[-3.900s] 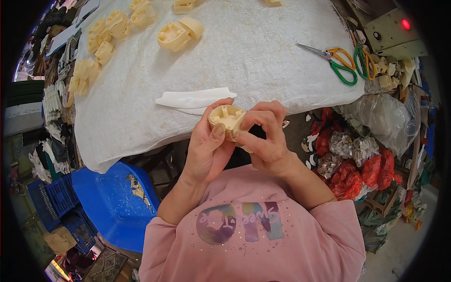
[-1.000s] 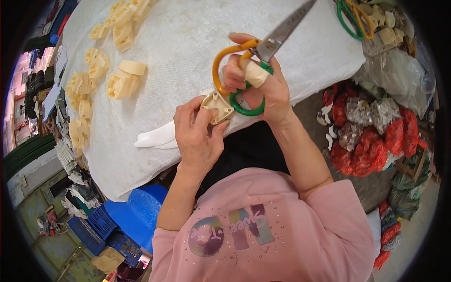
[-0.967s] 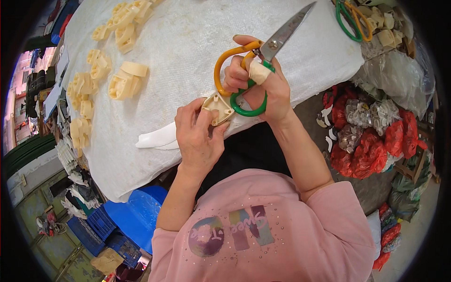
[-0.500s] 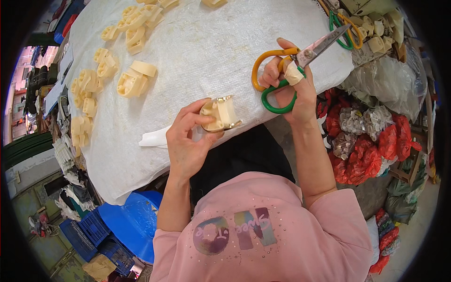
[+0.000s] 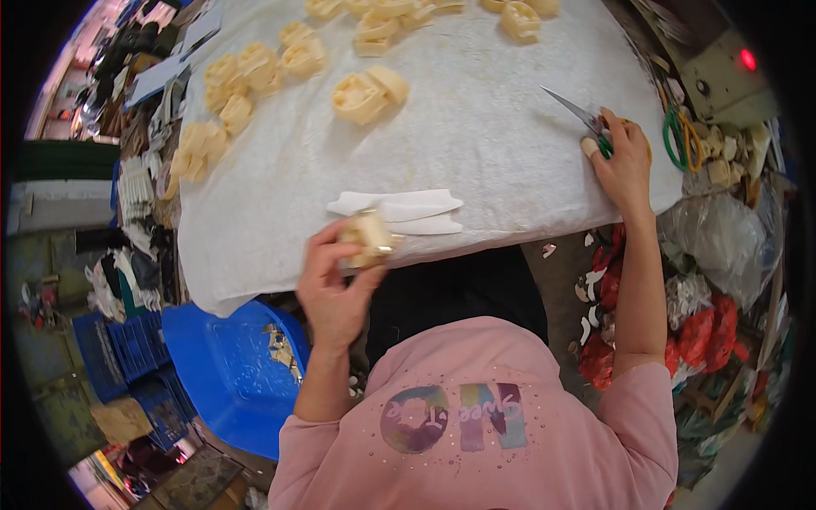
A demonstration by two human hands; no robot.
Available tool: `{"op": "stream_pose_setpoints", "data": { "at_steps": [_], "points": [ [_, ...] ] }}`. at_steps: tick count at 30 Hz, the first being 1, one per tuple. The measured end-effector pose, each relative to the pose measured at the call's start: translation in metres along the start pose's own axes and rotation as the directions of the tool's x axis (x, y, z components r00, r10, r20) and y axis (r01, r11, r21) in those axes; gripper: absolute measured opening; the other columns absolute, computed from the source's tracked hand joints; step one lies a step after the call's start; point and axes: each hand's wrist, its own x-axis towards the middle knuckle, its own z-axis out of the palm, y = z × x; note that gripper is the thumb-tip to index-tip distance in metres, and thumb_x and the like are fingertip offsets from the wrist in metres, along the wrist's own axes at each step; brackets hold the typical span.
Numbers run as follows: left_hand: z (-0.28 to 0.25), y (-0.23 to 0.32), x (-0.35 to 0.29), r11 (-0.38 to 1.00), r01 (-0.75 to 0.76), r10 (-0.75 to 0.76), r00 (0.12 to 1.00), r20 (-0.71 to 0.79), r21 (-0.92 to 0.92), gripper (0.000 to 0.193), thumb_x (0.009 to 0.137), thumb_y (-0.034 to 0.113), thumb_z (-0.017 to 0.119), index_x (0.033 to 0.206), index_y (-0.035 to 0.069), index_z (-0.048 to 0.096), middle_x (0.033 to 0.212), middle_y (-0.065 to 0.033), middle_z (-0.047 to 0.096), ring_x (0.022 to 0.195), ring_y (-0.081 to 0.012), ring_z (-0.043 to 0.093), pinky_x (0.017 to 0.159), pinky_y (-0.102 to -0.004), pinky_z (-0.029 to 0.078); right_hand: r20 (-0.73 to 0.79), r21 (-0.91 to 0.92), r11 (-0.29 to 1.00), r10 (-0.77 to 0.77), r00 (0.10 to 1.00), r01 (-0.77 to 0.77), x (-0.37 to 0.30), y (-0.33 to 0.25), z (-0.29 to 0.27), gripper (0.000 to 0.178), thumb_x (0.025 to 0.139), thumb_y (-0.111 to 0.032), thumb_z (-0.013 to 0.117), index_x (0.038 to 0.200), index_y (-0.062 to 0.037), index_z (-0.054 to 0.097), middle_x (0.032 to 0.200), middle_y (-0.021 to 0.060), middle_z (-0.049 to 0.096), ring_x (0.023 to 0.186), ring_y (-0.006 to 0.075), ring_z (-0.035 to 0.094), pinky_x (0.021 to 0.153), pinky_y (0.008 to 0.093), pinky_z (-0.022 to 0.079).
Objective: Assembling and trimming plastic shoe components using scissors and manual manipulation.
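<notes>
My left hand (image 5: 330, 289) pinches a small cream moulded piece (image 5: 371, 236) with shiny gold edging, held up near the table's front edge. It is slightly blurred. Just beyond it, white curved strips (image 5: 416, 202) lie on the white-covered table (image 5: 493, 153). At the right, my right hand (image 5: 627, 166) is closed around scissors (image 5: 571, 106) with orange and green handles, low over the cloth, blades toward the far left. The palm hides most of the handles. A wrap covers one of its fingertips. Farther off sits a pair of cream pieces (image 5: 367, 93).
More cream pieces (image 5: 255, 68) lie in groups along the far and left sides. A blue basin (image 5: 229, 365) with gold scraps stands on the left below the table. Another pair of scissors (image 5: 676, 140) is at the right edge. Red bags (image 5: 701, 336) lie below right.
The scissors, upright in my right hand before, are now down at the table's right side, blades turned left. The view has shifted, showing more of the white strips and the basin.
</notes>
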Motion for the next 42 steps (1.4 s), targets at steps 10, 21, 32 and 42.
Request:
{"op": "stream_pose_setpoints", "data": {
  "at_steps": [10, 21, 32, 42],
  "points": [
    [-0.195, -0.094, -0.129, 0.792, 0.523, -0.037, 0.556, -0.830, 0.315, 0.033, 0.074, -0.006, 0.068, 0.099, 0.000, 0.048, 0.094, -0.0097, 0.054, 0.090, -0.0158, 0.055, 0.075, -0.0270, 0.047, -0.048, 0.189, 0.924, -0.330, 0.943, 0.333, -0.014, -0.084, 0.007, 0.035, 0.073, -0.010, 0.069, 0.108, -0.0112, 0.063, 0.115, 0.0085, 0.052, 0.108, 0.0299, 0.044, 0.092, 0.0432, 0.035],
    [-0.186, -0.127, -0.151, 0.536, 0.652, 0.144, 0.555, -0.819, 0.536, 0.049, 0.077, 0.005, 0.065, 0.123, 0.002, 0.047, 0.114, -0.0160, 0.052, 0.111, -0.0273, 0.046, 0.093, -0.0393, 0.035, 0.173, 0.427, 0.743, -0.626, 0.760, 0.515, -0.050, -0.204, 0.037, 0.026, 0.071, -0.008, 0.066, 0.095, -0.0016, 0.061, 0.101, 0.0102, 0.053, 0.097, 0.0280, 0.048, 0.081, 0.0371, 0.041],
    [-0.022, -0.013, -0.005, 0.799, -0.388, 0.405, 0.912, 0.067, 0.460, 0.023, 0.071, -0.007, 0.062, 0.093, -0.001, 0.060, 0.104, -0.0154, 0.058, 0.096, -0.0291, 0.058, 0.085, -0.0376, 0.046, 0.173, 0.454, 0.709, -0.665, 0.727, 0.540, -0.040, -0.203, 0.043, 0.021, 0.068, 0.004, 0.058, 0.089, 0.0005, 0.059, 0.087, 0.0122, 0.051, 0.086, 0.0276, 0.051, 0.074, 0.0355, 0.045],
    [0.016, -0.003, 0.024, 0.860, -0.291, 0.198, 0.948, 0.250, 0.420, 0.042, 0.079, 0.009, 0.064, 0.118, -0.002, 0.054, 0.114, -0.0200, 0.056, 0.101, -0.0366, 0.056, 0.089, -0.0388, 0.045, -0.079, 0.400, 0.716, -0.595, 0.800, 0.572, -0.024, -0.201, 0.023, 0.035, 0.063, 0.003, 0.061, 0.097, -0.0040, 0.061, 0.096, 0.0109, 0.058, 0.085, 0.0285, 0.056, 0.070, 0.0358, 0.050]
  ]
}}
